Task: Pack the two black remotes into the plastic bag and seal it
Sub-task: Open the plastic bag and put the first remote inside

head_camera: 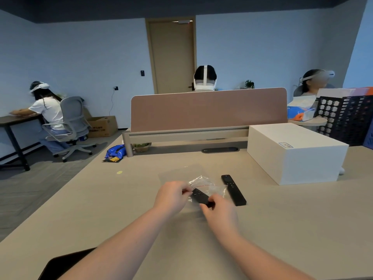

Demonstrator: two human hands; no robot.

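A clear plastic bag (203, 183) is lifted slightly above the beige desk (121, 199), crumpled at its mouth. My left hand (171, 196) pinches the bag's left edge. My right hand (219, 209) grips the near end of one black remote (199, 196), whose far end lies under or inside the bag's mouth; which, I cannot tell. The second black remote (233, 189) lies flat on the desk just right of the bag, untouched.
A white box (296, 153) stands on the desk to the right, behind the second remote. A pink divider panel (209, 109) closes the desk's far edge. A dark flat object (60, 265) lies at the near left corner. Other people sit beyond.
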